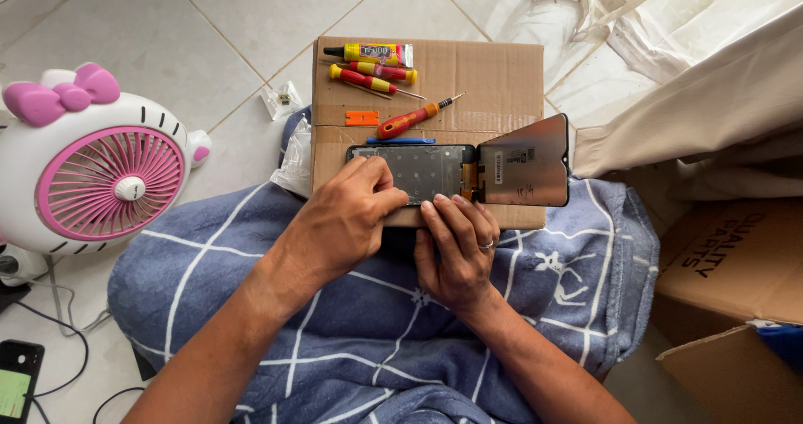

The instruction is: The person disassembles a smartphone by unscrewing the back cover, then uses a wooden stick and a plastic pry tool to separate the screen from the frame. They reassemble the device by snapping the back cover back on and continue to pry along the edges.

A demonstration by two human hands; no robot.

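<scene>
An opened phone body (422, 171) lies on a flat cardboard box (493, 77) on my lap, its grey inner frame facing up. A detached screen panel (527, 160) is folded out to its right, still joined by a flex at the hinge side. My left hand (347, 219) rests on the phone's lower left edge, fingers curled onto it. My right hand (456, 244) presses its fingertips against the phone's lower right edge, a ring on one finger.
On the box's far side lie a yellow glue tube (372, 53), two small red-and-yellow screwdrivers (368, 77), a red-handled screwdriver (414, 119), an orange pick (361, 118) and a blue pry tool (401, 140). A pink-and-white fan (100, 173) stands left. Cardboard boxes (728, 265) sit right.
</scene>
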